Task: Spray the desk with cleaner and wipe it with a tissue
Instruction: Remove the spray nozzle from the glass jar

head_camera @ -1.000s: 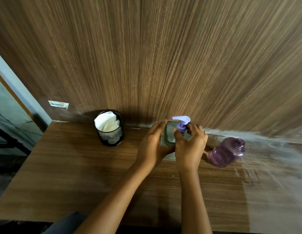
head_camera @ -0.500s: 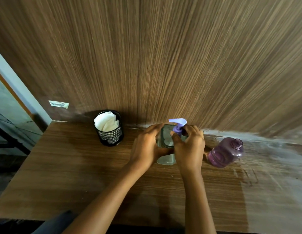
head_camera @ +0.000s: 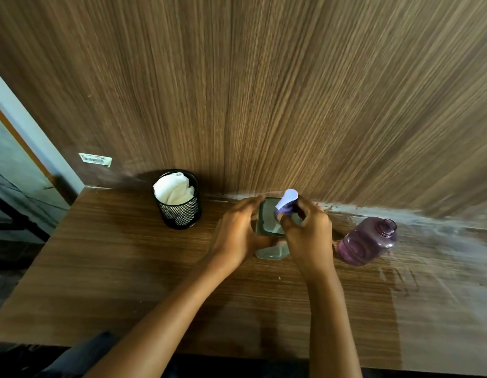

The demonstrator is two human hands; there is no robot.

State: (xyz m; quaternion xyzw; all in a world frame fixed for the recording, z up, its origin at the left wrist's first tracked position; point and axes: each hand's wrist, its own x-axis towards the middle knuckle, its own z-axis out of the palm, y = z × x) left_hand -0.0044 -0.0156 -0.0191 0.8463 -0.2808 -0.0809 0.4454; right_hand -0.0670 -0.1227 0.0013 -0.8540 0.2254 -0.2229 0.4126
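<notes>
Both hands were on the clear cleaner bottle (head_camera: 269,222) at the back of the desk (head_camera: 128,268): the left hand (head_camera: 237,233) wrapped its side, the right hand (head_camera: 307,230) pinched the purple pump head (head_camera: 286,203). Left of them, white tissue (head_camera: 173,190) filled a black mesh cup (head_camera: 179,211); a purple bottle (head_camera: 367,241) stood just right.

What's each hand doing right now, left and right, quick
Left hand: closed around the side of the clear cleaner bottle, steadying it.
Right hand: fingers closed on the bottle's purple spray head.
</notes>
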